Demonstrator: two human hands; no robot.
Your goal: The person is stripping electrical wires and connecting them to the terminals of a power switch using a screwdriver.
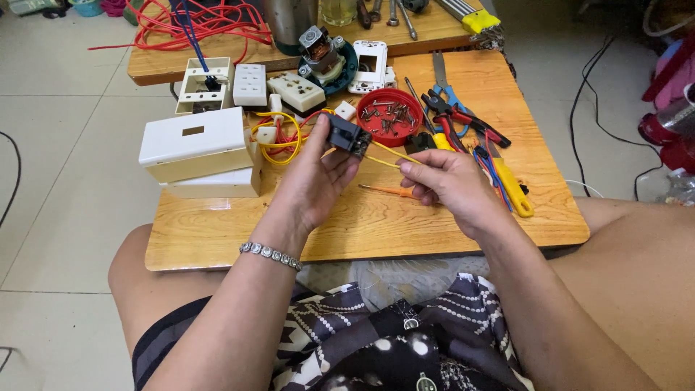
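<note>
1. The black switch module [350,135] is held above the counter [347,232], near its middle, clamped between the thumb and fingers of the left hand [318,174].
2. A yellow wire [382,158] runs from the module's lower right side, down and rightward, to the right hand [449,185]. Its long axis slants from upper left to lower right.
3. The right fingers [414,168] are pinched together on the wire's free end, just beside the module; the right hand is the nearer one to the wire, the left the nearer to the module.
4. An orange screwdriver [387,191] lies flat on the counter under the right hand, untouched.
5. Behind the module sits a red lid [389,116] full of screws; to its right are pliers [463,119] and other tools.
6. To the left stands a white box [195,145], with yellow wire loops [279,145] between it and the left hand.
</note>
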